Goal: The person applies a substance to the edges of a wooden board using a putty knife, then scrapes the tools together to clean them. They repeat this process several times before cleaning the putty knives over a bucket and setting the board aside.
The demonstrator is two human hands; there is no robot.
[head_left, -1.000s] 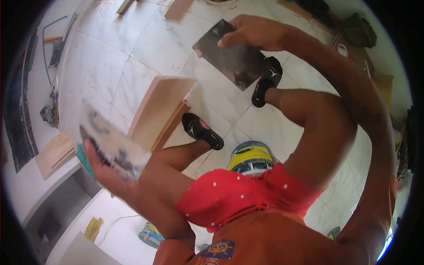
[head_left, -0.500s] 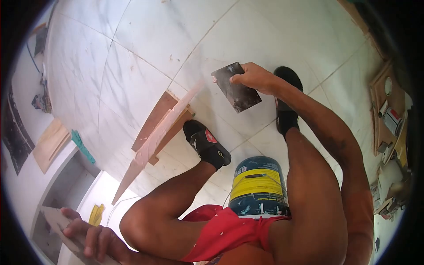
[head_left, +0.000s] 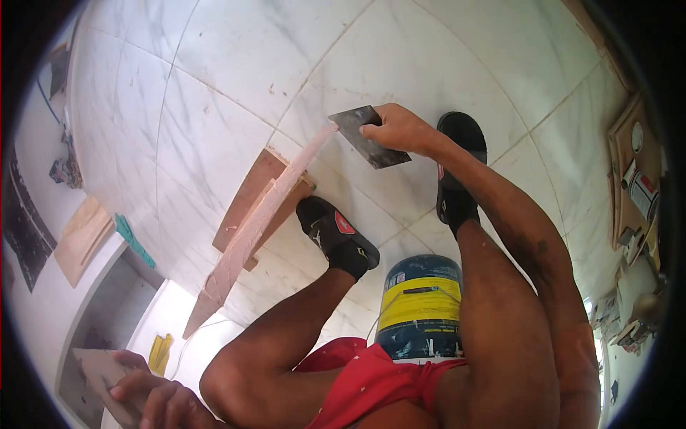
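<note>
My right hand (head_left: 396,130) grips a dark rectangular plate (head_left: 368,143), whose left corner meets the top end of a long narrow wooden piece coated in pink paste (head_left: 250,229). That piece leans at a slant over brown boards (head_left: 246,189). At the lower left, my left hand (head_left: 161,393) is closed round a flat, paste-smeared board (head_left: 103,375).
A blue bucket with a yellow label (head_left: 421,304) stands between my legs. My sandalled feet (head_left: 332,232) rest on the tiled floor (head_left: 236,64). Wooden sheets (head_left: 82,239) and a teal strip (head_left: 134,239) lie left; boards and a can (head_left: 641,189) are at the right.
The plate has moved left and tilted, and its corner now meets the coated piece's upper end. Pink paste now reaches further down the piece's lower end. My left hand has shifted slightly right and down.
</note>
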